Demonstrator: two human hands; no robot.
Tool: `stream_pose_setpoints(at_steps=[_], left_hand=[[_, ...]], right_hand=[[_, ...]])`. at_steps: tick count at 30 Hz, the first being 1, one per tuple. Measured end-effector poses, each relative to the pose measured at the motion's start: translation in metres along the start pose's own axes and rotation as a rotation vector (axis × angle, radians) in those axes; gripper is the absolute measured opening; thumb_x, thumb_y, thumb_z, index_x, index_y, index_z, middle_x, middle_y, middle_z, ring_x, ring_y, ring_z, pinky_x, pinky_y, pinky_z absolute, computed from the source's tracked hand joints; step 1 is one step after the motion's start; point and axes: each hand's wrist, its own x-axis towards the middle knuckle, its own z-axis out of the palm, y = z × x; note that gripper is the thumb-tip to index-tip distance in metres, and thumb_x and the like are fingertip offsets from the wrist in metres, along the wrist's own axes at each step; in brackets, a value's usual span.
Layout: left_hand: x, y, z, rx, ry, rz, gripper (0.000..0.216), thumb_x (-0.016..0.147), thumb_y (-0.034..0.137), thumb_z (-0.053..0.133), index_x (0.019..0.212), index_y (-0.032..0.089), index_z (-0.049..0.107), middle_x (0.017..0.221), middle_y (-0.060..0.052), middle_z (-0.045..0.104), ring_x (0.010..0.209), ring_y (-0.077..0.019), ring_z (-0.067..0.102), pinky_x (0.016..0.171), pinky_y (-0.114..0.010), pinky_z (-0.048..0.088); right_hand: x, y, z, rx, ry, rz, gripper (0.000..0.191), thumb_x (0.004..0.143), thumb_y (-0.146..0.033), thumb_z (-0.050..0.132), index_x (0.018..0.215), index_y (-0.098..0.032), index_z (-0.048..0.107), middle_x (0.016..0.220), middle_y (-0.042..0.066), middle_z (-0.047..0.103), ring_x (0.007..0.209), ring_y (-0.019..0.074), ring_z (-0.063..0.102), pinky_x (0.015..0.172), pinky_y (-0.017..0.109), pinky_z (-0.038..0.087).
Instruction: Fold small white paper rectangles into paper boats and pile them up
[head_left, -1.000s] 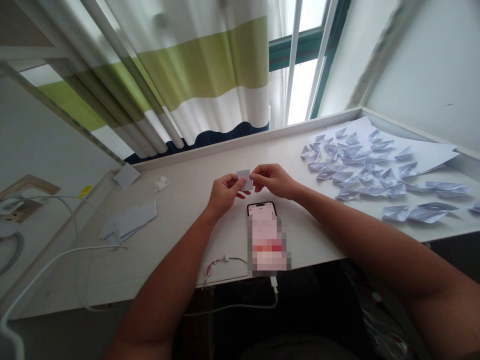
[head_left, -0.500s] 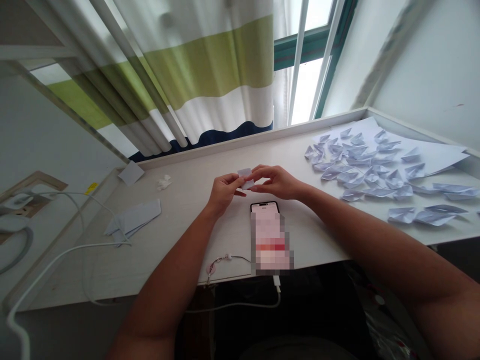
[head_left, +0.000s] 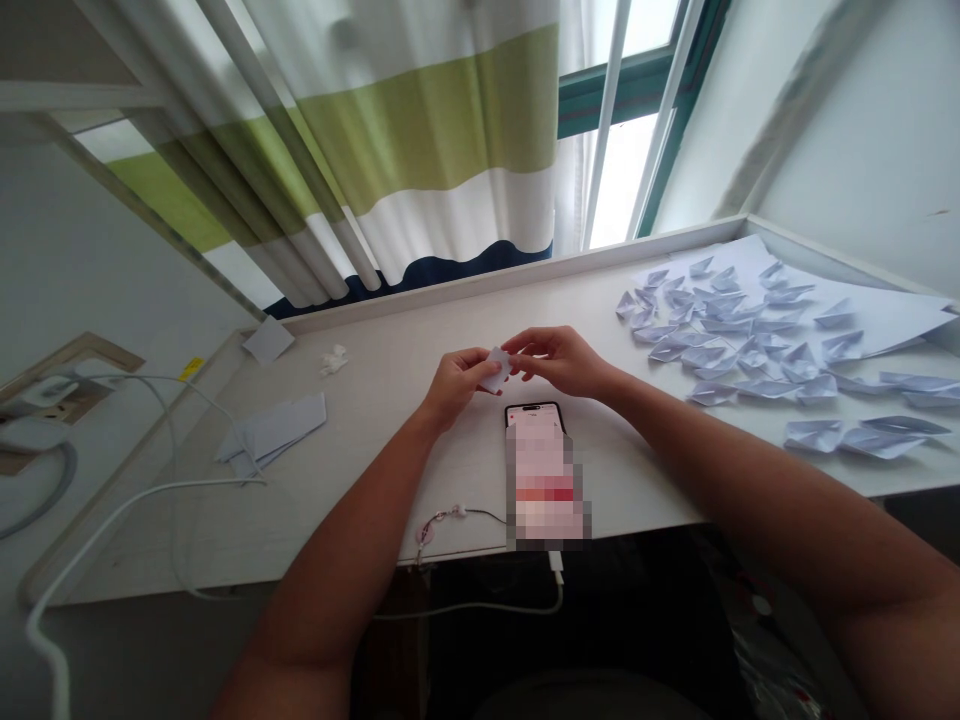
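Observation:
My left hand (head_left: 459,385) pinches a small piece of folded white paper (head_left: 495,369) between thumb and fingers, just above the desk. Curved in from the other side, my right hand (head_left: 559,358) has its fingertips closed at the paper's right edge. The paper is tilted, with one corner pointing up, and its lower part is partly covered by the fingers. Right below the hands lies a phone (head_left: 534,418) with a lit, blurred-out screen.
Many folded paper pieces (head_left: 750,350) cover the desk's right side, some on large white sheets (head_left: 885,300). To the left are a paper stack (head_left: 281,432), a square sheet (head_left: 268,340), a crumpled tissue (head_left: 334,360) and white cables (head_left: 135,500). A beaded strap (head_left: 439,517) lies by the phone.
The paper has been turned from lying level to a tilted, corner-up position in my left hand. My right fingers have shifted back toward its right edge. The view has moved slightly.

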Motion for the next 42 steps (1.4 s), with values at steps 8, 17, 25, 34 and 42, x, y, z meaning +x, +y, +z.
stream_pose_setpoints(at_steps=[8,17,25,34,42], left_hand=[[0.0019,0.0036,0.0003,-0.093,0.122,0.047,0.039,0.067,0.043,0.098,0.086,0.015,0.078,0.086,-0.004,0.074,0.077,-0.013,0.066,0.066,-0.025,0.057],[0.0013,0.0046,-0.0015,-0.11,0.05,-0.024,0.035,0.069,0.037,0.095,0.086,0.016,0.074,0.078,-0.002,0.072,0.062,-0.012,0.064,0.058,-0.026,0.05],[0.0026,0.0,-0.0009,-0.103,0.083,0.0,0.042,0.067,0.043,0.098,0.089,0.016,0.073,0.081,-0.004,0.077,0.075,-0.0182,0.075,0.075,-0.034,0.06],[-0.0029,0.0002,0.0055,-0.043,0.058,0.072,0.042,0.07,0.047,0.1,0.089,0.016,0.079,0.088,-0.006,0.082,0.083,-0.0174,0.076,0.085,-0.035,0.061],[-0.0045,0.0038,0.0061,-0.075,-0.04,0.055,0.043,0.075,0.049,0.096,0.101,0.018,0.082,0.099,-0.007,0.084,0.093,-0.0202,0.079,0.092,-0.039,0.063]], right_hand=[[-0.0006,0.0005,-0.0006,0.055,0.014,0.003,0.031,0.091,-0.031,0.081,0.119,-0.019,0.08,0.1,0.006,0.079,0.081,0.0189,0.077,0.07,0.034,0.067],[-0.0011,0.0007,-0.0013,0.07,-0.057,-0.012,0.041,0.095,-0.041,0.08,0.129,-0.019,0.076,0.101,0.005,0.077,0.08,0.0177,0.077,0.07,0.034,0.066],[-0.0012,0.0008,-0.002,0.088,-0.062,0.04,0.049,0.092,-0.047,0.084,0.13,-0.017,0.074,0.096,0.005,0.077,0.079,0.017,0.076,0.068,0.032,0.065],[-0.0011,0.0037,0.0027,0.002,-0.008,0.039,0.049,0.088,-0.053,0.087,0.12,-0.017,0.078,0.093,0.006,0.078,0.07,0.0154,0.07,0.063,0.033,0.061],[-0.0005,-0.0018,0.0019,0.015,0.063,0.033,0.048,0.084,-0.06,0.089,0.105,-0.018,0.081,0.08,0.004,0.076,0.065,0.0147,0.065,0.058,0.03,0.057]])
